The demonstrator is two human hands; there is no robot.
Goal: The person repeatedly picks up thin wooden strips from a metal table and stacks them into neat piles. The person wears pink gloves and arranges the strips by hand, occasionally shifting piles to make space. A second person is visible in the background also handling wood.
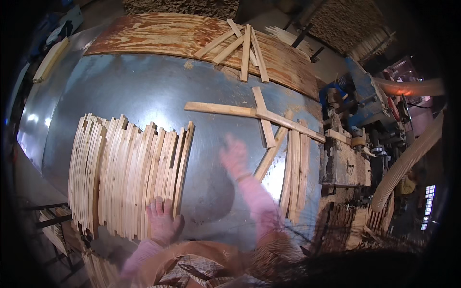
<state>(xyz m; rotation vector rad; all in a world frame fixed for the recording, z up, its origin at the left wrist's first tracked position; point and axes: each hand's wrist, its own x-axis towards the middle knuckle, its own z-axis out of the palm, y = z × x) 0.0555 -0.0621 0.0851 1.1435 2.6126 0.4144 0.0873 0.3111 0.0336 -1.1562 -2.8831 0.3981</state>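
Side by side on a sheet-metal table [210, 194] lies a row of narrow wooden strips [124, 172], their ends uneven. My left hand [161, 217] rests with spread fingers on the near ends of the strips at the row's right side. Over bare metal, my right hand [235, 154] is blurred and appears to hold nothing. Beyond and to the right of it, a long wooden strip [219, 108] meets another strip [291, 125] that reaches the machine, and a shorter strip [265, 126] crosses there. Several more strips [296, 172] lie right of my right forearm.
A stained plywood board [155, 36] runs along the far edge, with several loose strips [245, 54] fanned over it. At right stands a woodworking machine [345, 154] with a ribbed hose [407, 165] and sawdust. A small strip bundle [51, 60] lies far left.
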